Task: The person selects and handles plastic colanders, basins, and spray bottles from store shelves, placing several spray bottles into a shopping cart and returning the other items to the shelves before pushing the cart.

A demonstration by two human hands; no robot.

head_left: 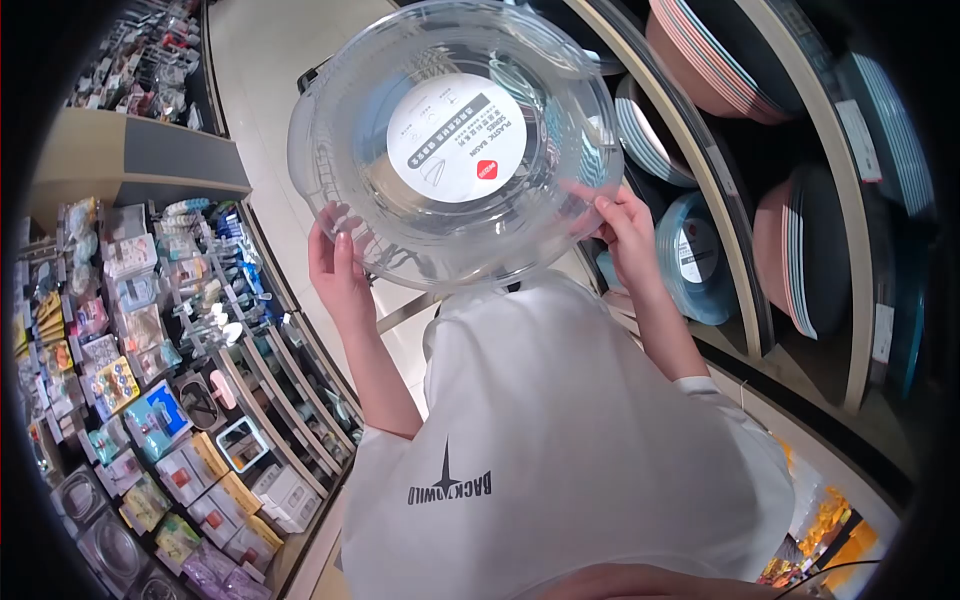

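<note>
Clock centred on the see-through basin [450,238]: the gap over the pale floor [256,95] is giving a hand room to pass around 9 to 10 o'clock. Meanwhile 3 is being a pain, with stacked basins [648,138] crowding beyond the right hand [628,230]. The white shirt [580,420] is blocking 6, and a packed display [170,340] is walling off 8.

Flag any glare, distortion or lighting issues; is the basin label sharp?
Head view: wide-angle distortion, right-hand shelf edge bowed, image corners black; head view: reflections on the clear basin; head view: its label shows readable large print, but the finest print doesn't resolve; head view: shelf recesses behind the stacked basins go dark, while the white shirt is bright.
</note>
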